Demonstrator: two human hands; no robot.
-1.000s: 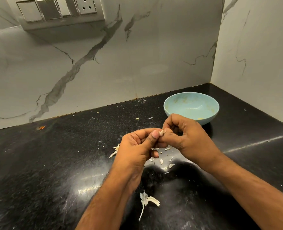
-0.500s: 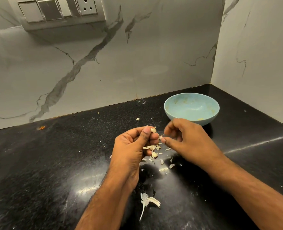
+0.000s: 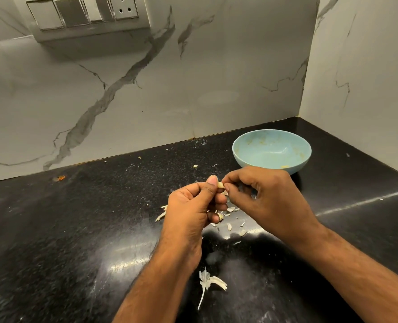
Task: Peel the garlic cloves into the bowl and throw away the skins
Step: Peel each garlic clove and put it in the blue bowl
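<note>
Hands L (image 3: 191, 206) & R (image 3: 263, 197) pinch garlic clove (image 3: 221, 185).

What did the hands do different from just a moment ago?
Half a second ago the right hand had pulled away from the left hand; now it is back, its fingertips pinching at the garlic clove that the left hand holds up. The blue bowl, the skin bits on the black counter and the stalk piece near the arms stayed put.
</note>
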